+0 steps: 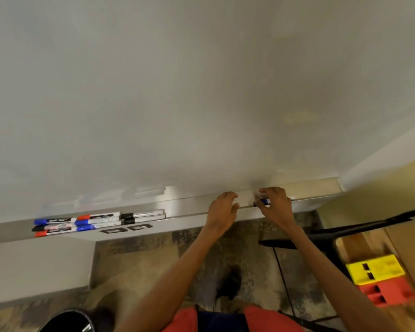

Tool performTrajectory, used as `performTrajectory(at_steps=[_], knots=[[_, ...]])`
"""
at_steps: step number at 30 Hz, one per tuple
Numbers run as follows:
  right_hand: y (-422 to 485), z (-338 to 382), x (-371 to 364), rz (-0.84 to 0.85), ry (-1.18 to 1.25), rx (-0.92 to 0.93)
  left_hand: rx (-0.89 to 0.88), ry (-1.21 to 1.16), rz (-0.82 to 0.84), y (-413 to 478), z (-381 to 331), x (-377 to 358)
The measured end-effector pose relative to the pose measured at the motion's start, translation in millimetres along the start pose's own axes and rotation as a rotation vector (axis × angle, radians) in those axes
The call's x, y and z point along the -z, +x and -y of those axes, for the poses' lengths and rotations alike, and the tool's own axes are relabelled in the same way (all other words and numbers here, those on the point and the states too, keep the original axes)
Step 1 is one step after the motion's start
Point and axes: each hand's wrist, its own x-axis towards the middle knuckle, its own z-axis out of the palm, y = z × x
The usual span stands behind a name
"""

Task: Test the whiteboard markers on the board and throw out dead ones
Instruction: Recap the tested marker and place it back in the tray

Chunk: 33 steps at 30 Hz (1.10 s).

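Blue marker (264, 202) pinched crosswise in the right hand (277, 206), just over the right stretch of the tray (177, 212) at the foot of the whiteboard (201, 92). Blue end poking out leftward past the curled fingers (271, 191). A sliver of pale barrel just showing on the hand's far side. Fingers bent tight over the barrel from above, thumb closing on it from the near side, no gap between. Touching the tray or hovering just off it: cannot tell, too blurred.

Left hand (222, 209) just beside, to the left of the marker's blue end, parted from it by a narrow gap. Fingers (229, 195) half-curled, thumb held away from them, nothing seen between. Fingertips near the tray's back edge, contact unclear.

Farther left along the same tray, well apart from both hands: a cluster of markers (94, 221) lying flat in rows, lengthwise, capped in blue, red and black, touching one another. Two small dark labels (127, 229) on the tray's front face just below them.

Underneath, patterned floor (141, 255). Black bin (67, 319) at the lower left corner, only partly in view. Off to the right, a yellow block (374, 269) touching a red block (391, 293), near black metal legs (345, 232).
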Motion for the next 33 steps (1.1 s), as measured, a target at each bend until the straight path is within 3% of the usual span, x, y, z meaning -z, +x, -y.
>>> performTrajectory(at_steps=[9,16,25,33], knots=[[1.8,-40.0,6.0,0.053,-0.092,0.063,-0.059,0.239,0.257,38.9,-37.4,-50.0],[3.2,-40.4,3.3,0.049,-0.114,0.181,-0.084,0.302,0.276,43.4,-37.8,-54.8],[4.3,-18.3,1.0,0.132,0.015,0.249,-0.09,0.135,0.259,38.3,-24.4,-26.8],[-8.6,17.6,-4.3,0.18,0.105,0.271,-0.228,-0.006,0.297,33.6,-9.4,12.9]])
